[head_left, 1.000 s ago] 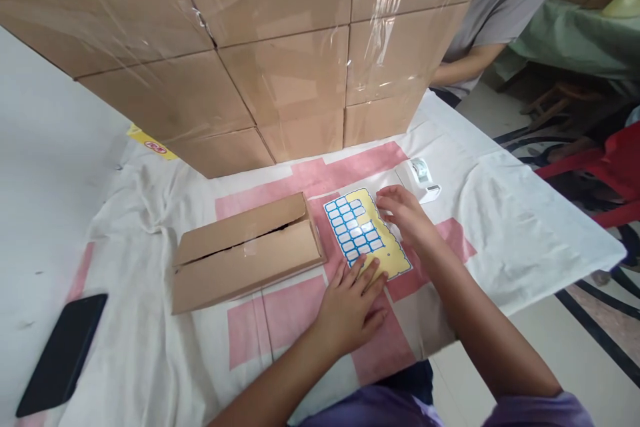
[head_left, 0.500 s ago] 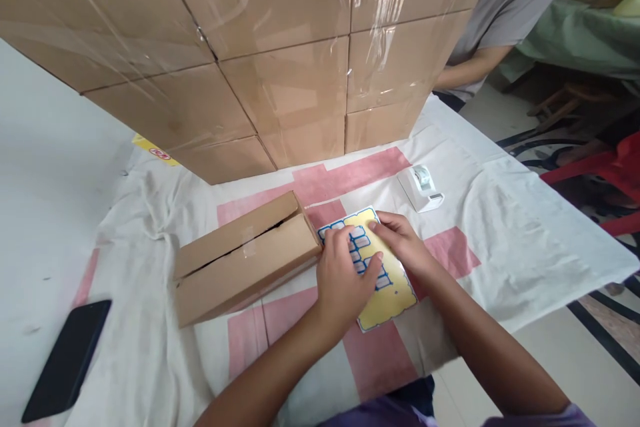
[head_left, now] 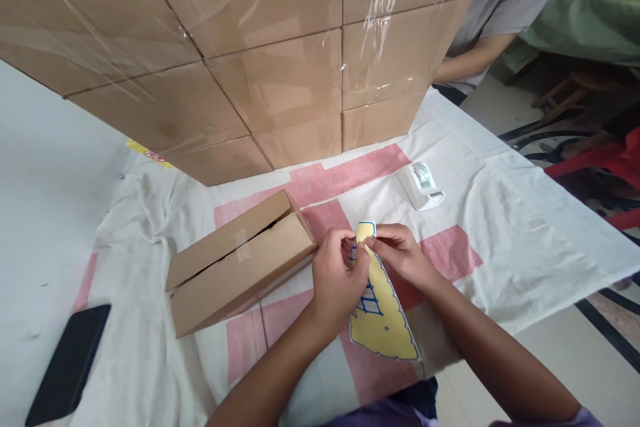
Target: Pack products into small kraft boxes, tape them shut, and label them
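Both my hands pinch a thin yellow card (head_left: 385, 327) with blue outlined shapes and a scalloped blue border. My left hand (head_left: 340, 273) grips its left side, fingers curled in, with the thumb over the face. My right hand (head_left: 403, 250) holds the upper right edge between thumb and fingers. The card's upper middle is covered by my fingers, and it looks bent or tilted there. Close to my left hand lies a long brown cardboard box (head_left: 270, 260), its top flaps nearly meeting along a dark gap, with a bit of clear tape across them.
Taped cardboard boxes (head_left: 280, 93) form a tall wall at the back. A white tape dispenser (head_left: 420, 187) stands right of the card. A black phone (head_left: 70, 363) lies at the left on the pink-and-white tablecloth (head_left: 500, 213). Another person's arm (head_left: 465, 67) shows behind the boxes.
The card has turned and tipped, so its lower end now widens toward me and its top looks narrow. My fingers have drawn together near its upper part.
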Action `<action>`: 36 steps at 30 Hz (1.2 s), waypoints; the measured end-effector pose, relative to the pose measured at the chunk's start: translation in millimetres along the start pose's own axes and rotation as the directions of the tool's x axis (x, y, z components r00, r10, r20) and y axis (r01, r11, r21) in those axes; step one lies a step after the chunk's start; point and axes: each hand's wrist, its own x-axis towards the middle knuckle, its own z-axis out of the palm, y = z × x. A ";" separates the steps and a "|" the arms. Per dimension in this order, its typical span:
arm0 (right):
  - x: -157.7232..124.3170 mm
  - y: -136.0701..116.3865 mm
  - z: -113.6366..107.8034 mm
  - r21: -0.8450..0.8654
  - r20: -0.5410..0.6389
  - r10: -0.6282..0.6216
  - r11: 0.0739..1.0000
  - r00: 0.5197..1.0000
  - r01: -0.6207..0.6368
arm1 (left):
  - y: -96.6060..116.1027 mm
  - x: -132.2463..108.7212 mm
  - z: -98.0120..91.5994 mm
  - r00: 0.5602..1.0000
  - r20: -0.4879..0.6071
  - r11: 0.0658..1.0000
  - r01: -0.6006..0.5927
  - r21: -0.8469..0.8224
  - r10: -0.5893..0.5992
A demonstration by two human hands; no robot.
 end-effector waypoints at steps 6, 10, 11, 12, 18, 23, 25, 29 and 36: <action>0.2 -2.8 -1.6 -0.059 0.025 -0.085 0.995 0.996 0.086 | -1.4 1.1 -3.9 1.000 0.005 0.990 0.018 -0.138 -0.017; -0.2 -6.3 -3.2 -0.074 0.016 -0.081 0.994 0.997 0.082 | -3.7 2.0 -1.6 1.000 -0.015 0.985 -0.009 -0.171 0.006; -0.7 -7.2 -3.1 -0.076 0.014 -0.070 0.995 0.997 0.071 | -4.3 1.6 -0.5 1.000 -0.024 0.984 -0.023 -0.177 0.019; -1.1 -8.0 -3.0 -0.075 0.010 -0.056 0.996 0.998 0.057 | -4.9 0.8 0.5 0.999 -0.035 0.982 -0.033 -0.187 0.027; 5.4 -2.8 -13.9 -0.121 -0.177 0.165 0.975 0.970 -0.188 | -5.3 -9.0 2.3 0.986 -0.152 0.953 -0.111 -0.281 0.070; 15.0 9.4 -36.5 -0.547 -0.492 -0.103 0.809 0.864 -0.215 | -0.8 -12.2 -5.0 0.968 -0.210 0.946 -0.190 -0.263 0.136; 12.4 5.8 -35.0 -0.665 -0.421 -0.311 0.745 0.852 -0.057 | 0.9 -11.9 -6.5 0.966 -0.214 0.946 -0.198 -0.258 0.144; 0.4 -6.6 -10.6 -0.389 0.016 -0.398 0.843 0.917 0.372 | 2.0 -14.0 -0.9 0.967 -0.215 0.945 -0.192 -0.265 0.137; -4.6 -0.4 10.5 -0.213 -0.170 -0.250 0.954 0.953 0.212 | -6.0 -23.9 -41.0 0.843 -0.173 0.857 -0.477 0.195 0.509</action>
